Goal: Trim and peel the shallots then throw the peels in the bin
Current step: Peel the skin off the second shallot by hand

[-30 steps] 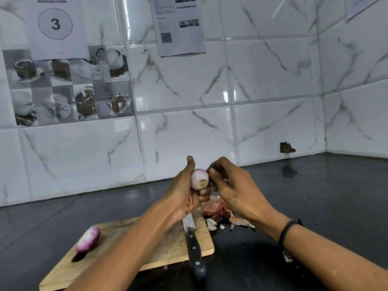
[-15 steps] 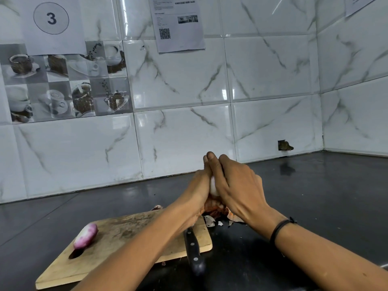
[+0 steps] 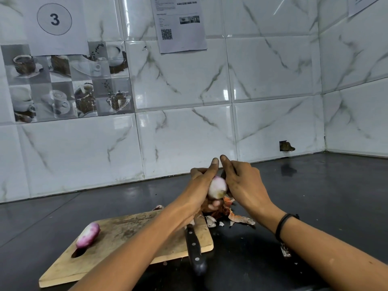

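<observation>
A pale, mostly peeled shallot (image 3: 217,187) is held up above the counter between both hands. My left hand (image 3: 202,183) grips it from the left, thumb raised and fingers curled beneath. My right hand (image 3: 241,181) holds its right side, thumb up beside the left thumb. Below them lies a heap of orange-brown peels (image 3: 235,217) on the black counter. A second peeled, purple-tinged shallot (image 3: 88,235) rests on the left end of the wooden cutting board (image 3: 126,244). A black-handled knife (image 3: 194,248) lies across the board's right end, blade under my left wrist.
The dark counter (image 3: 315,196) runs back to a white tiled wall and a corner on the right. Paper notices hang on the tiles. A black band circles my right wrist (image 3: 282,225). No bin is in view.
The hands closed tight over the shallot half a second ago; now they have parted slightly and its pale side shows again. The view has tilted down a little.
</observation>
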